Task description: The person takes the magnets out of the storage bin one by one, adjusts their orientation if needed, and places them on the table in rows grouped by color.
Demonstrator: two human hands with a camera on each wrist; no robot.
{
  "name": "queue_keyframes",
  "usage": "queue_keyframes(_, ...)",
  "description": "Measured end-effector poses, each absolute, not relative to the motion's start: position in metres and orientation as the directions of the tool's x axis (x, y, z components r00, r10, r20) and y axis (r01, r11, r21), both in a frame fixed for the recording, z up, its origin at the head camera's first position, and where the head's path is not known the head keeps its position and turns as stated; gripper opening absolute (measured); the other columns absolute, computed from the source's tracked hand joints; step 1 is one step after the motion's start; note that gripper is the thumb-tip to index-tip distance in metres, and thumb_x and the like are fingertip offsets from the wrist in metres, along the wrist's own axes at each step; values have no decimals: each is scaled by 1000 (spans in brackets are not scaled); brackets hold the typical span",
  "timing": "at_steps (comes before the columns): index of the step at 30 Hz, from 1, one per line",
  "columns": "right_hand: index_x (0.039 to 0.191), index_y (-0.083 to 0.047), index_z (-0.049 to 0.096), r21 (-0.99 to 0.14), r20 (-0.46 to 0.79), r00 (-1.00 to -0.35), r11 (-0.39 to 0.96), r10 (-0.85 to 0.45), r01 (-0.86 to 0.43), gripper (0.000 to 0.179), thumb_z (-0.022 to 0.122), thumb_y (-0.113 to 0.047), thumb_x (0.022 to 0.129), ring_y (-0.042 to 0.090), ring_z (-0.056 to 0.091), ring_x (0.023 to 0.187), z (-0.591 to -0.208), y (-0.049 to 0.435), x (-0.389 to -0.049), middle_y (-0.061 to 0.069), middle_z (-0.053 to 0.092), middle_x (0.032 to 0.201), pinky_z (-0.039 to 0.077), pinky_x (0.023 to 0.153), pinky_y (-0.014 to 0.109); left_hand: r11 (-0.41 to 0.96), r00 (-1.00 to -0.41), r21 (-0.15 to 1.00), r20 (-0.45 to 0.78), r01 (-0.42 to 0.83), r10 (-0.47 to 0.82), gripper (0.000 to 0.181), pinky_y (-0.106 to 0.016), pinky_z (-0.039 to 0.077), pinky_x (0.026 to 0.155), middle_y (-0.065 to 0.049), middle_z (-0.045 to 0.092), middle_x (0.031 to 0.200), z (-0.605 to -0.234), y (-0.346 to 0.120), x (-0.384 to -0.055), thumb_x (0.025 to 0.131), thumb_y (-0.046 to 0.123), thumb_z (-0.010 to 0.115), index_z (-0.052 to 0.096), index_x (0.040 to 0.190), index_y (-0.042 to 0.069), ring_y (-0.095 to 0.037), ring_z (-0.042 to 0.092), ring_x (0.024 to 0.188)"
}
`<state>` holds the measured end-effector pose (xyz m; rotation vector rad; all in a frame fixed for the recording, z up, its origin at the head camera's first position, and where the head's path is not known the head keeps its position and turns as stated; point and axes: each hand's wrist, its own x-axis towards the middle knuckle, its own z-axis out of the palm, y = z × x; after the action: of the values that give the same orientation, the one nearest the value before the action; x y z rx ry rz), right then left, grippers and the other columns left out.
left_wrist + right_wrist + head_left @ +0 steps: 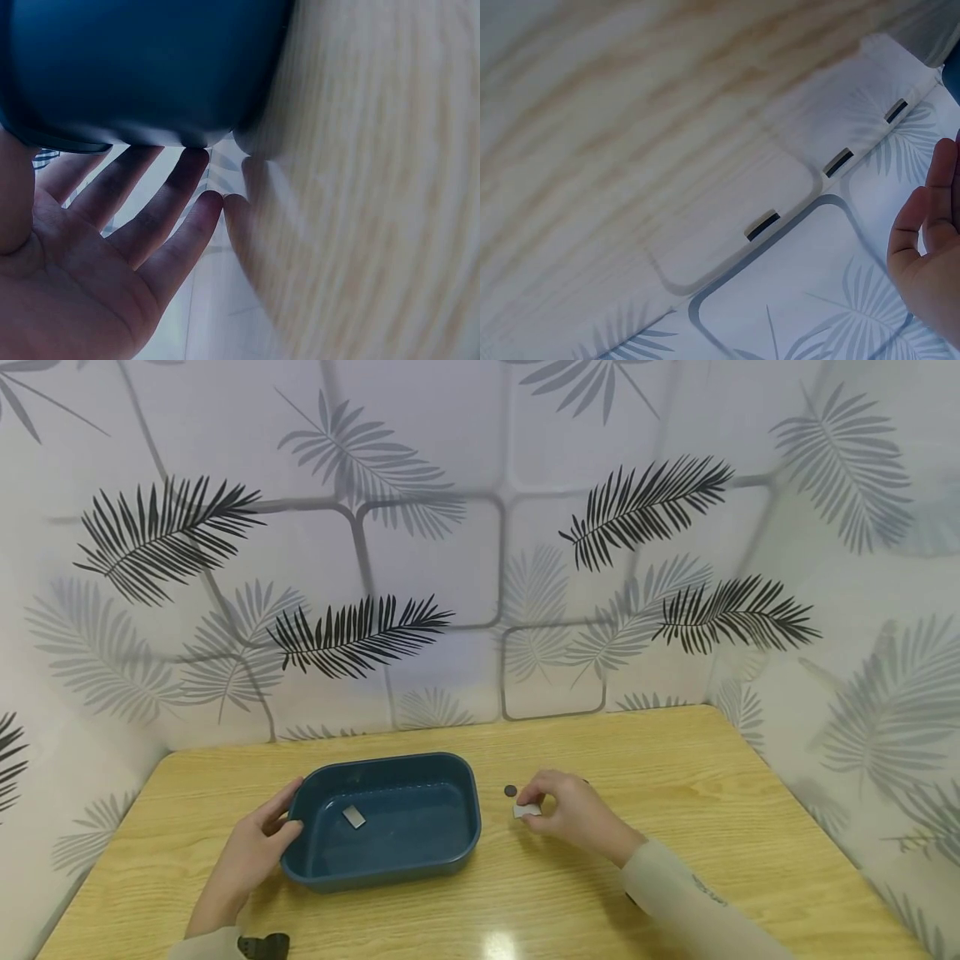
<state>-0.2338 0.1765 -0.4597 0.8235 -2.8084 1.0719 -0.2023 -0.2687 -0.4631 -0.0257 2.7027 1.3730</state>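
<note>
A dark blue plastic basin (pixel 382 867) stands on the wooden table. My left hand (pixel 251 852) holds its left end: the thumb lies over the rim, and in the left wrist view the spread fingers (pixel 176 240) reach the outer wall. Inside the basin lies a small silvery rectangular piece (pixel 354 817). Right of the basin, my right hand (pixel 573 810) pinches a small whitish flat piece (pixel 527 810) between thumb and fingers, low over the table. The right wrist view shows only part of this hand (pixel 930 270); the pinched piece is out of sight there.
A small dark round disc (pixel 511 791) lies just beyond the pinched piece. Another dark bit (pixel 586 781) shows behind my right hand. Small dark-faced pieces (pixel 838 162) stand out along the table in the right wrist view. Leaf-patterned wall covering (pixel 450 677) surrounds the table.
</note>
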Motion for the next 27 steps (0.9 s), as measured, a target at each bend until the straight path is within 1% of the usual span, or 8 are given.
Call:
queue_keyframes(7, 97, -14, 75, -573, 182, -848, 647, -498, -503, 16, 79, -5, 84, 5, 63, 86, -465, 176, -235, -5, 72, 96, 58, 79, 23, 592, -994, 804, -104, -61, 38, 64, -56, 47, 114, -26, 32, 165, -462, -269, -201, 106, 13, 52, 27, 165, 15, -51, 40, 147)
queue_keyframes(11, 94, -13, 75, -531, 175, -842, 671, -510, -517, 14, 81, -7, 83, 6, 65, 85, -467, 175, -236, -4, 73, 94, 56, 77, 19, 592, -994, 804, -100, -59, 38, 63, -57, 46, 114, -27, 33, 165, -462, -268, -202, 106, 14, 52, 27, 164, 14, -52, 41, 147)
queue_keyframes(13, 93, -14, 76, -499, 173, -840, 689, -515, -526, 13, 82, -10, 83, 5, 65, 84, -468, 174, -235, -5, 73, 93, 55, 79, 21, 592, -994, 803, -101, -60, 36, 63, -56, 46, 114, -27, 33, 165, -463, -268, -202, 106, 14, 52, 27, 164, 14, -52, 41, 147)
queue_keyframes(16, 93, -15, 76, -460, 166, -840, 712, -517, -530, 13, 83, -14, 83, 3, 65, 82, -468, 172, -235, -7, 73, 92, 52, 87, 30, 592, -994, 803, -108, -67, 34, 64, -56, 47, 114, -26, 32, 165, -463, -268, -203, 106, 14, 52, 27, 165, 15, -51, 41, 147)
queue_keyframes(20, 95, -17, 77, -443, 140, -847, 733, -512, -516, 13, 83, -17, 84, 2, 61, 81, -470, 169, -235, -9, 72, 92, 45, 93, 40, 592, -993, 802, -117, -79, 26, 64, -56, 47, 114, -26, 31, 166, -463, -269, -203, 106, 14, 52, 26, 165, 16, -51, 41, 147)
queue_keyframes(27, 93, -16, 77, -432, 108, -859, 755, -500, -493, 9, 81, -15, 85, 7, 57, 82, -471, 167, -235, -7, 70, 90, 44, 92, 44, 591, -994, 804, -106, -65, 35, 64, -55, 47, 114, -25, 31, 166, -463, -268, -203, 106, 15, 52, 26, 165, 15, -50, 41, 147)
